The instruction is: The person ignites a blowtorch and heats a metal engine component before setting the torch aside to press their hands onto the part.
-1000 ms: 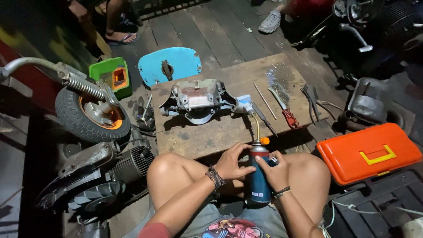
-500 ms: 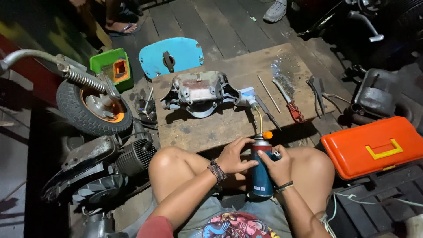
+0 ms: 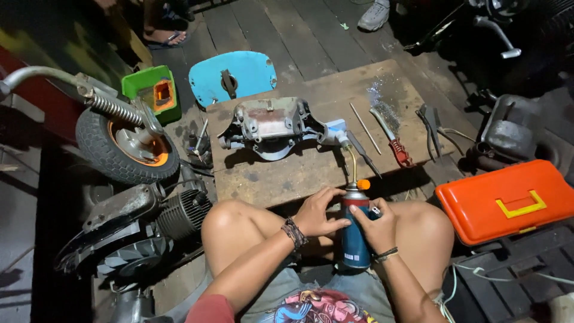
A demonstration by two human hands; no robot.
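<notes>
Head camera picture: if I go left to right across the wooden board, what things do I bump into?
Grey metal housing → thin metal rod → red-handled wire brush → dark pliers.

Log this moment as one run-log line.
left hand: grips gas torch canister | right hand: on canister, with lighter | nozzle: toward metal housing

Glossy painted metal on the gas torch canister (image 3: 355, 236), brass at its bent nozzle (image 3: 351, 162). Rough, stained wood for the board (image 3: 281, 173); shiny orange plastic on the toolbox (image 3: 508, 200). Dull, worn cast metal on the handlebar housing (image 3: 272, 122).
</notes>
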